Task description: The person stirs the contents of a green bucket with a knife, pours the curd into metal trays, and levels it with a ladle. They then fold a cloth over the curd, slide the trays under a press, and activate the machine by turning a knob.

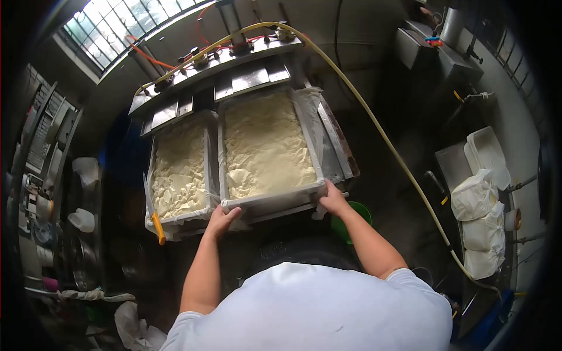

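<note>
Pale, crumbly curd [266,146] fills a rectangular mould [275,197] lined with white cloth. My left hand [221,222] is closed on the mould's near left corner, with the thumb along its front. At the near right corner, my right hand [333,200] grips the mould's edge and the cloth over it. The fingertips of both hands are partly hidden. A second cloth-lined mould [181,219] of broken curd stands close on the left. Against its near left corner rests a tool with an orange handle [158,228].
A metal press [216,64] with plates stands behind the moulds. A yellow hose [374,117] arches over to the right. Below my right hand sits a green bucket [358,219]. White cloth-wrapped bundles [483,228] lie at right; cluttered shelves [52,140] line the left.
</note>
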`<state>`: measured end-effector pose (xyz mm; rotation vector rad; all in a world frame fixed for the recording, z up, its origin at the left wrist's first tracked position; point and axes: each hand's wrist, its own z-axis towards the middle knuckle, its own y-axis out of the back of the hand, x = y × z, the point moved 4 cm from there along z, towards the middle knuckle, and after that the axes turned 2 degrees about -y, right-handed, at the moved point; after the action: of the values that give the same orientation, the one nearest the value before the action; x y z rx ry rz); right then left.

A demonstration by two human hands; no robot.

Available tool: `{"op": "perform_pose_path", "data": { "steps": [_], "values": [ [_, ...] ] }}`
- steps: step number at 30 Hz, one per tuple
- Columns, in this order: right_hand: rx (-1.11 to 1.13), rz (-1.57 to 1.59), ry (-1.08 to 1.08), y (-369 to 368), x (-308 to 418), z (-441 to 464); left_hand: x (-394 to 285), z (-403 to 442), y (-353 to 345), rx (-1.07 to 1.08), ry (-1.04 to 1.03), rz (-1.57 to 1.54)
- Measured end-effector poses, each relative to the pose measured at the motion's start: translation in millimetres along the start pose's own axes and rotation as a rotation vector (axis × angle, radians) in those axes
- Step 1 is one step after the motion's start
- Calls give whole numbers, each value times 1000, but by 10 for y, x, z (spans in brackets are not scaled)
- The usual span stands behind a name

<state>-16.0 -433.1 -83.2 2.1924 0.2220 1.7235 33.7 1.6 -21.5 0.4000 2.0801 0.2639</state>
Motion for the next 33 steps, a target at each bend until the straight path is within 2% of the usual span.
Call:
{"op": "perform_pose_path", "data": {
  "steps": [2,3,5,6,7,9,10,11,12,15,17,18,21,22,23,25,29,30,33],
  "values": [
    [-86,28,-16,154,46,151,-354,-27,143,68,-392,574],
    [-83,-8,-24,701,36,-179,21,-153,-272,111,-422,423],
    [-104,14,123,548,14,-253,-46,-426,42,23,-525,561],
    [-56,-19,99,401,16,-387,-173,-665,195,13,-455,748],
    [-12,-82,77,400,26,-539,-226,-805,266,13,-451,735],
    [13,-438,-120,289,120,-948,-213,-1004,446,63,-614,851],
    [29,-631,-197,181,146,-1202,-54,-1022,652,-68,-807,676],
    [-48,-822,-127,71,-167,-1389,11,-1045,882,-142,-801,586],
    [-75,-746,-158,-61,-382,-1607,67,-1075,1147,-252,-786,476],
    [10,-442,-431,-566,-797,-2385,258,-1089,1999,-848,-899,663],
    [112,-560,-387,-883,-572,-2915,414,-893,2428,-985,-709,625],
    [157,-581,-408,-1016,-464,-3131,448,-831,2578,-921,-510,492],
    [151,-574,-412,-1192,-259,-3586,955,-173,2891,-657,-214,176],
    [124,-560,-439,-1222,-247,-3725,682,-502,2764,-566,-161,65],
    [63,-560,-431,-1213,-228,-3839,1011,-97,2823,-358,-133,-17],
    [-35,-538,-448,-1209,-137,-4111,1119,-11,2769,-239,-170,-180],
    [-112,-474,-510,-1269,-215,-4664,985,-217,2573,-335,-375,-529],
    [-112,-454,-498,-1314,-240,-4792,873,-360,2444,-340,-436,-524],
    [-179,-385,-520,-1405,-341,-5196,602,-1032,1781,-525,-821,-76]
  ]
}}
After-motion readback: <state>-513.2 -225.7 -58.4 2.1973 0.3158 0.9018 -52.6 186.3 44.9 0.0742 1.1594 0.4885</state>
